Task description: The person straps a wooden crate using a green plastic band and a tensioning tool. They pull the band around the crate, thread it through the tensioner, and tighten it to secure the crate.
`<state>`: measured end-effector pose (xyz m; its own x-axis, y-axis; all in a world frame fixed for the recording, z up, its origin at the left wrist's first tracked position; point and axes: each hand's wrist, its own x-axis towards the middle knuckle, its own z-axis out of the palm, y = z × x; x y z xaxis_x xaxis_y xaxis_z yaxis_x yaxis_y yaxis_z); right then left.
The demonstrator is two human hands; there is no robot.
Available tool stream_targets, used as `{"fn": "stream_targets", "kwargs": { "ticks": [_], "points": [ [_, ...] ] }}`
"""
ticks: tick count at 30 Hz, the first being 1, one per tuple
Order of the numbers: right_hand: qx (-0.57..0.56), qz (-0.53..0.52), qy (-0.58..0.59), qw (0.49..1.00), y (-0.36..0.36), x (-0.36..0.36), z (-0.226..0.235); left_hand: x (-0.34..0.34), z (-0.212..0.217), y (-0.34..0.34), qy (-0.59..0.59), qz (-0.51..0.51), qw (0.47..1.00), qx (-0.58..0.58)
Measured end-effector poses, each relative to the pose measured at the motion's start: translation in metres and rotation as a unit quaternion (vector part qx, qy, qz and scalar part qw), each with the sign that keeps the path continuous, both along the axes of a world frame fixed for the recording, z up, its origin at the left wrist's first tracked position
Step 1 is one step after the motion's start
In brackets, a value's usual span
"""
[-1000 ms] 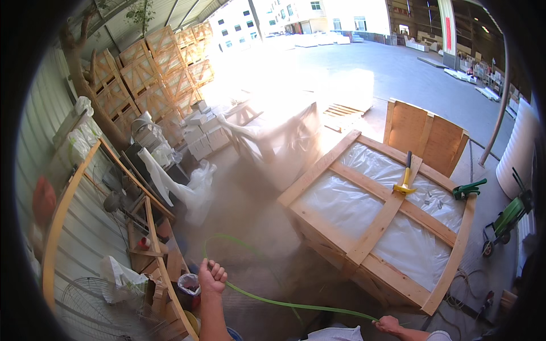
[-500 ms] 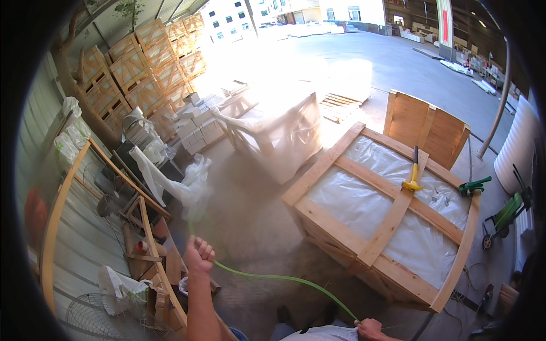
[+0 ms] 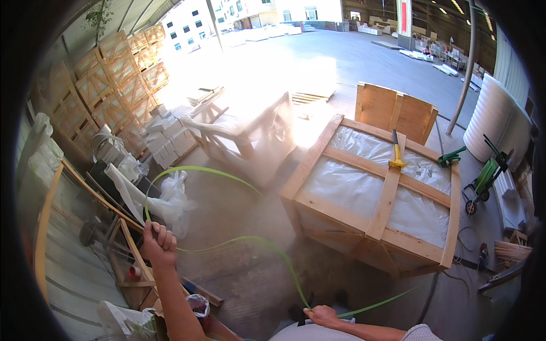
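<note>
- Head view, far left: a curved wooden strip (image 3: 42, 244) stands against the wall side, with tall stacked crates (image 3: 114, 85) beyond it.
- Left hand (image 3: 159, 244): raised, fingers curled and clamped around the green strap (image 3: 196, 168).
- Just past that hand, a crumpled plastic sheet (image 3: 177, 204) lies behind the strap in the view; whether they touch, I cannot tell.
- Middle: the strap arches up from the left hand and over toward the wrapped frame (image 3: 242, 145), while another length sags between the two hands. The step in hand looks to be drawing out and sorting this springy length.
- Right hand (image 3: 323, 315): low, near the body, fingers together and clamped on the strap, whose tail runs on to the right in front of the large crate (image 3: 389, 207).
- As I judge it, the next move calls for a firm hold at both ends, slack managed evenly and the loop clear of twists and snags.
- Right: a hammer (image 3: 396, 153) lies on the crate's top slats, and a green hand tool (image 3: 451, 158) sits at its far right corner. Neither is in a hand.
- Far right: a green cart (image 3: 483, 179) stands near the white roll (image 3: 492, 119).
</note>
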<state>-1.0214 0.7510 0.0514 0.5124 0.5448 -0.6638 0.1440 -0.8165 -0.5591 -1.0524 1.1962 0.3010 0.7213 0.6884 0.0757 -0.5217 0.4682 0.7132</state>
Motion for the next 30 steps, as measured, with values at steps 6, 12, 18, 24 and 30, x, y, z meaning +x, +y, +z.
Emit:
{"fn": "stream_targets", "kwargs": {
  "ticks": [6, 12, 18, 24, 30],
  "points": [
    [0.131, -0.060, 0.023, 0.989, 0.074, -0.010, -0.005, -0.014, 0.035, -0.002, -0.028, -0.021, 0.996, 0.081],
    [0.099, -0.106, -0.366, 0.919, 0.060, 0.003, -0.007, -0.016, 0.000, -0.033, 0.060, -0.090, 0.987, 0.117],
    [0.436, -0.338, 0.328, 0.767, 0.066, 0.058, 0.061, -0.021, -0.132, -0.127, 0.239, -0.325, 0.836, 0.372],
    [0.639, -0.415, 0.384, 0.521, 0.060, 0.121, 0.113, -0.065, -0.248, -0.197, 0.364, -0.400, 0.688, 0.485],
    [0.627, -0.321, 0.295, 0.646, 0.041, 0.127, 0.112, -0.066, -0.304, -0.170, 0.404, -0.442, 0.551, 0.582]
  ]
}}
